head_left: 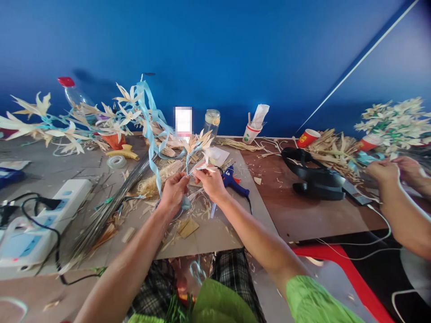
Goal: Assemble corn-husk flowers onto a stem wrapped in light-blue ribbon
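Above the bench (235, 226), the left hand (174, 194) and right hand (212, 183) pinch the flower (199, 142) low on its blue stem (187, 162). It looks light, its petals dry and brittle; the stem seems the safer grip.

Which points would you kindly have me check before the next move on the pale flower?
1. Left hand grips the pale flower by its blue stem: ok.
2. Right hand is close beside the left at the stem: ok; exactly what its fingertips pinch: cannot tell.
3. Blue glue gun lies unheld, to the right of the right hand: ok; whether it is hot: cannot tell.
4. Board free of scraps: not ok, they lie scattered around the hands.
5. Co-worker's hands apart from these: ok, far right.
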The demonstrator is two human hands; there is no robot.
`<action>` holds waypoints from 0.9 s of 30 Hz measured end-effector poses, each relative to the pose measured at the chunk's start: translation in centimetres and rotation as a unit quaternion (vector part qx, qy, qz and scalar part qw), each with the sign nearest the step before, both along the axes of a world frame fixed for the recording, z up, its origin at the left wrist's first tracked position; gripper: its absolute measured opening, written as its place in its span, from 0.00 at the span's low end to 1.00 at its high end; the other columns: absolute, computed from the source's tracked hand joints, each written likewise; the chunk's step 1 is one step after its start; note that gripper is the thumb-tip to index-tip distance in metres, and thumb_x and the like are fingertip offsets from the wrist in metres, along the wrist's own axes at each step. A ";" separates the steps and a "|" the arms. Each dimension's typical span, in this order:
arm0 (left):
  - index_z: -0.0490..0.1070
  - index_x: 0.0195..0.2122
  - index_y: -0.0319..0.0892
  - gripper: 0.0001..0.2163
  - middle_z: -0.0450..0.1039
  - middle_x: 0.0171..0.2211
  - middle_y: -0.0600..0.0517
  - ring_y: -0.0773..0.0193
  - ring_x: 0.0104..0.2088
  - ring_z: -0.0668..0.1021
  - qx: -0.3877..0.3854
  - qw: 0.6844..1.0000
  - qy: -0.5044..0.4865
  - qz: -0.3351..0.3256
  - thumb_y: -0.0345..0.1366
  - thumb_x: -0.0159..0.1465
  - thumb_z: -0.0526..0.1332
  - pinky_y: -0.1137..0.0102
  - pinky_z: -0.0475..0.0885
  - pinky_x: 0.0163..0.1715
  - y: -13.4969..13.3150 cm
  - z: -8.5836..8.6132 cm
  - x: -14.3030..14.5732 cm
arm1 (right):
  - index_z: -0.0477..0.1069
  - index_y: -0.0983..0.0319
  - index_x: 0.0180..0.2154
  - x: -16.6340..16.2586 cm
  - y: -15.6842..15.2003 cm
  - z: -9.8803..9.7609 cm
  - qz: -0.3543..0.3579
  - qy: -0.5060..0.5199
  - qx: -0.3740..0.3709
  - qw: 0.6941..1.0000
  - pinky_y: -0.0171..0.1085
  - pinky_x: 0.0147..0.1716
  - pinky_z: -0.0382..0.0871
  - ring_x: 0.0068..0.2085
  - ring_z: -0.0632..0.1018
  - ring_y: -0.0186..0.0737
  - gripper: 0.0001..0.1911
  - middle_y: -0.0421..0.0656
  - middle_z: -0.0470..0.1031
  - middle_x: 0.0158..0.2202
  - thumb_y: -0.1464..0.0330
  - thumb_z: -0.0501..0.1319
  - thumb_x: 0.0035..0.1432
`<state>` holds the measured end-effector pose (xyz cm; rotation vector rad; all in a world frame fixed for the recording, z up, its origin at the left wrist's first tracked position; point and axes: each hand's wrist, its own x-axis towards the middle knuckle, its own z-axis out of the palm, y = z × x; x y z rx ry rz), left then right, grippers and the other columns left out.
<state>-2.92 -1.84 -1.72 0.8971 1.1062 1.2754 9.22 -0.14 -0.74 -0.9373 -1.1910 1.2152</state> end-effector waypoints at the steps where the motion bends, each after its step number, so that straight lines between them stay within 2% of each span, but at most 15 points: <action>1: 0.67 0.26 0.39 0.10 0.59 0.16 0.61 0.75 0.15 0.60 -0.001 1.000 -0.001 0.010 0.39 0.48 0.66 0.75 0.52 0.17 0.1 0.0 0.0 | 0.67 0.60 0.26 -0.1 0.0 -0.1 -0.006 -0.015 0.009 1.000 0.33 0.25 0.60 0.21 0.66 0.32 0.07 0.34 0.65 0.17 0.64 0.63 0.47; 7: 0.66 0.24 0.39 0.10 0.57 0.14 0.62 0.76 0.14 0.58 -0.016 0.998 -0.033 0.055 0.37 0.48 0.66 0.75 0.51 0.16 0.3 0.1 0.3 | 0.69 0.59 0.27 -0.2 -0.1 -0.4 -0.008 -0.048 0.005 0.999 0.34 0.24 0.58 0.22 0.65 0.33 0.11 0.35 0.64 0.18 0.59 0.64 0.47; 13: 0.65 0.24 0.40 0.11 0.56 0.15 0.62 0.77 0.14 0.56 -0.020 0.996 -0.074 0.053 0.38 0.47 0.67 0.75 0.50 0.16 0.3 0.5 0.2 | 0.71 0.59 0.28 -0.9 -0.3 -0.8 0.000 -0.052 -0.004 0.999 0.34 0.24 0.59 0.22 0.65 0.32 0.12 0.36 0.64 0.19 0.58 0.65 0.47; 16: 0.67 0.25 0.40 0.12 0.59 0.17 0.61 0.77 0.15 0.57 0.008 0.997 -0.067 0.042 0.41 0.48 0.67 0.75 0.52 0.17 0.3 0.7 -0.1 | 0.70 0.59 0.29 -0.9 -0.2 -0.8 0.030 -0.006 -0.026 0.999 0.33 0.25 0.61 0.23 0.65 0.31 0.12 0.35 0.65 0.21 0.59 0.66 0.45; 20: 0.69 0.26 0.39 0.12 0.64 0.20 0.59 0.77 0.17 0.60 0.029 0.996 -0.059 0.061 0.40 0.47 0.68 0.75 0.54 0.18 0.4 1.0 -0.3 | 0.71 0.60 0.34 -0.1 0.0 -0.4 0.080 0.053 -0.057 0.994 0.32 0.27 0.62 0.24 0.67 0.28 0.15 0.37 0.72 0.31 0.61 0.67 0.44; 24: 0.71 0.29 0.39 0.12 0.66 0.21 0.59 0.76 0.18 0.61 0.044 0.996 -0.029 0.074 0.40 0.48 0.68 0.75 0.55 0.19 0.5 0.9 -0.5 | 0.73 0.62 0.33 0.9 0.2 0.1 0.143 0.010 -0.100 0.985 0.31 0.25 0.59 0.22 0.67 0.28 0.16 0.38 0.73 0.28 0.57 0.65 0.47; 27: 0.70 0.30 0.40 0.13 0.66 0.21 0.59 0.75 0.19 0.64 0.055 0.996 -0.025 0.061 0.40 0.48 0.68 0.75 0.58 0.20 0.6 0.4 -0.6 | 0.75 0.62 0.30 1.0 0.1 0.1 0.167 -0.027 -0.102 0.980 0.32 0.27 0.60 0.26 0.69 0.30 0.15 0.39 0.74 0.26 0.57 0.66 0.46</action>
